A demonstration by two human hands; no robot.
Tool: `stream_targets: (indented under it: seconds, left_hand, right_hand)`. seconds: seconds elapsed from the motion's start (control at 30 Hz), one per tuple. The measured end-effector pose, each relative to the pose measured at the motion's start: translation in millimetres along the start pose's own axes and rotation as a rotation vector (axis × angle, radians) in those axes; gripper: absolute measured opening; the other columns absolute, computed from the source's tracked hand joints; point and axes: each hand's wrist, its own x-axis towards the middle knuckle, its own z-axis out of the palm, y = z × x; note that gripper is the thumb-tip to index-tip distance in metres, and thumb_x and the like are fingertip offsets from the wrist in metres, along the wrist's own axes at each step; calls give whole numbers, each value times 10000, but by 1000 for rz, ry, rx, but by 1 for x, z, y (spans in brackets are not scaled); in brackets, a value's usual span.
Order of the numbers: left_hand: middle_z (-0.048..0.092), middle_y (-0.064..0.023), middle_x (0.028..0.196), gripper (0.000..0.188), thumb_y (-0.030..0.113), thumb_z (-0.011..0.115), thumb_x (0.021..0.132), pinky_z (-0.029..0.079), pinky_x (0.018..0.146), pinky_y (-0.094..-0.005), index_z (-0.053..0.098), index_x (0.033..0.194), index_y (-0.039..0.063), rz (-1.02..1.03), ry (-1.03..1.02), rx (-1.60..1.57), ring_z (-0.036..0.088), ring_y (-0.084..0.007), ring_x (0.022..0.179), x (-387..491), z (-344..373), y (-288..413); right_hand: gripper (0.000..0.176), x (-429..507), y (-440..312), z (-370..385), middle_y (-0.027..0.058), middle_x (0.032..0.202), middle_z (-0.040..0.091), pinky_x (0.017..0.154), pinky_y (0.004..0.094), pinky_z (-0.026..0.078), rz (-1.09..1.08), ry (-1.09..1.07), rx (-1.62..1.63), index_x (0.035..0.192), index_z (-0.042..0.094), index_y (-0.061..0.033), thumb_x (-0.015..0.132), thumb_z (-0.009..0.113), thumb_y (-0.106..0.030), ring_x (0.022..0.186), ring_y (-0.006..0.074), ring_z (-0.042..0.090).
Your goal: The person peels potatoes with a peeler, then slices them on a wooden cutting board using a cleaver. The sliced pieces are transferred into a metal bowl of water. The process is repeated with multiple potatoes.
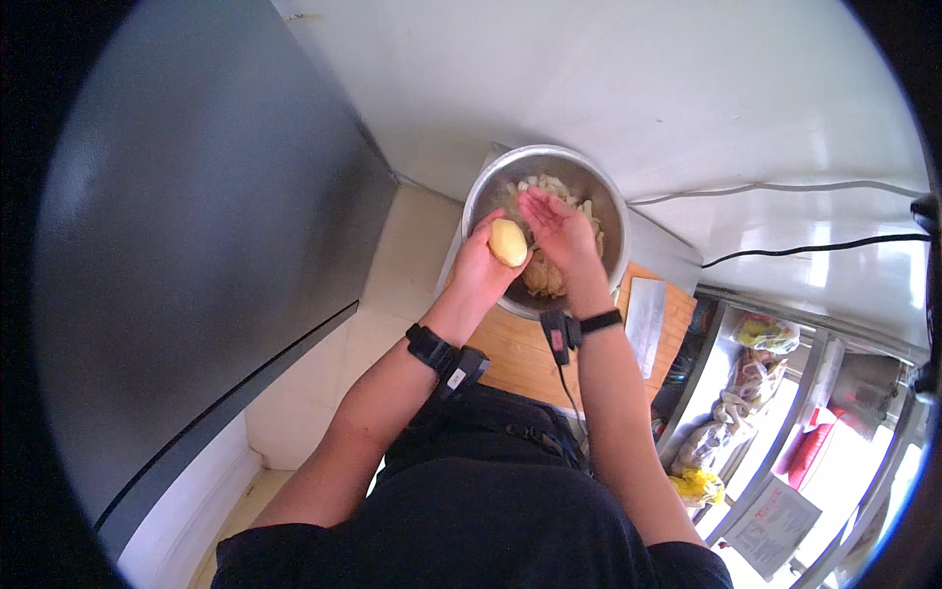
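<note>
A peeled yellow potato (508, 243) rests in my left hand (482, 254), over the near left side of a round stainless steel bowl (617, 213). My right hand (563, 228) is above the middle of the bowl, its palm turned up and its fingers extended; I see nothing in it. Pale cut pieces (548, 184) lie along the far and right inside of the bowl. A brownish lump (543, 276) sits at its near side, partly hidden by my right wrist, and I cannot tell what it is.
Under the bowl's near side is a wooden cutting board (508, 353), with a broad-bladed cleaver (645, 316) lying on its right part. A dark panel (221, 221) stands at left, a white wall (589, 81) behind. Metal shelving (791, 420) at right holds bagged goods (736, 412). Cables (809, 247) cross the wall.
</note>
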Motion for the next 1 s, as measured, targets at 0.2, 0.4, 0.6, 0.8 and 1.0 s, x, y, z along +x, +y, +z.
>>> stream_targets:
  seconds: [0.2,0.4,0.6,0.8,1.0]
  left_hand:
    - [567,-67,1298,354,357,489,1041,433,1041,-454,508,1301,118,-107,-194,-51,534,-226,1200,12,14,-19]
    - [551,-71,1325,496,494,457,1027,433,1055,-464,501,1333,105,-125,-56,-4,517,-232,1235,14,34,-40]
    - [508,-81,1382,383,317,356,1082,428,1059,-493,459,1404,138,-98,-201,-22,487,-245,1278,9,25,-28]
    - [478,-80,1397,583,-46,523,944,430,1047,-519,400,1458,201,111,-216,183,493,-262,1275,2,13,-27]
    - [480,-74,1384,692,-81,583,900,452,1028,-497,356,1469,241,215,-179,410,503,-246,1252,12,1,-25]
  right_hand:
    - [469,-100,-40,59,151,1152,635,960,331,473,-42,-181,-874,1193,592,89,1064,439,-335,1031,218,592]
    - [514,-135,-57,73,112,1140,629,950,325,455,-171,-108,-989,1219,591,62,1062,437,-402,1059,184,564]
    - [525,-90,-64,5,167,1320,590,1091,405,406,-298,27,-513,1315,537,62,1085,342,-369,1248,281,548]
    - [490,33,-38,-66,168,1309,594,1092,405,400,-307,370,-324,1307,539,54,1080,362,-343,1220,277,561]
    - [466,64,-19,-61,235,1272,589,1064,442,453,-42,124,-89,1301,507,100,1080,318,-263,1199,352,567]
